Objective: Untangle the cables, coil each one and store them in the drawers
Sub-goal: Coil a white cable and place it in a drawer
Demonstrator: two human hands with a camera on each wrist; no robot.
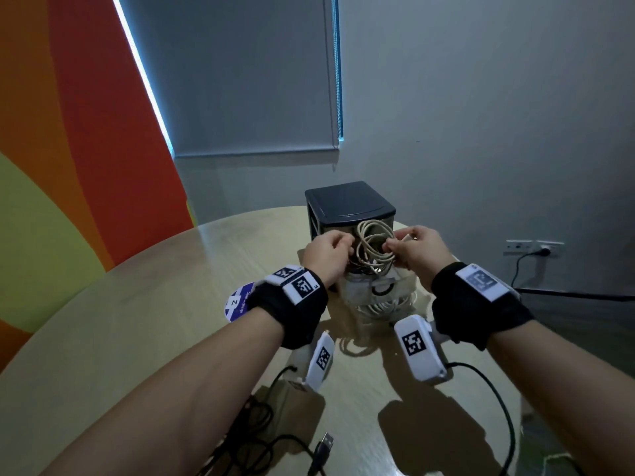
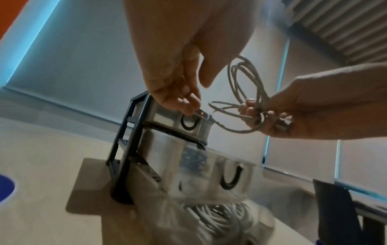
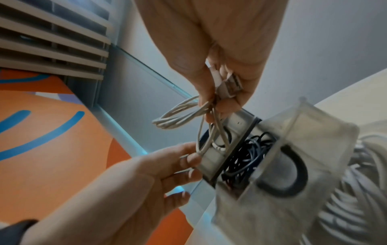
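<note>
Head view, left to right: a round purple sticker (image 1: pixel 237 302) lies on the pale wooden table (image 1: pixel 137 321). The left hand (image 1: pixel 324 250) pinches the near rim of the top drawer (image 2: pixel 184 122) of the small drawer unit (image 1: pixel 350 207), with the fingertips (image 2: pixel 188 106) curled at its edge. The right hand (image 1: pixel 417 247) grasps a coiled beige cable (image 1: pixel 372 245), fingers closed round the bunched turns and the plug (image 3: pixel 228 86), holding it just above and in front of that drawer.

Risk, as judged: the coil is untied, and its loose loops (image 2: pixel 226 107) hang apart. They could spring open or snag the drawer rim on entry. Pulling the top drawer with a light pinch could shift the unit, since the two lower drawers already stand out.

Materials: the unit has a black plastic frame with a smooth moulded lid. Its drawers are translucent, frosted plastic with dark U-shaped handle cut-outs. The middle drawer (image 3: pixel 251 154) holds thin dark cables in a tangle. The bottom drawer (image 2: pixel 220 218) holds thick white cord in round turns. A black USB lead (image 1: pixel 323 444) lies uncoiled on the table's near edge.
</note>
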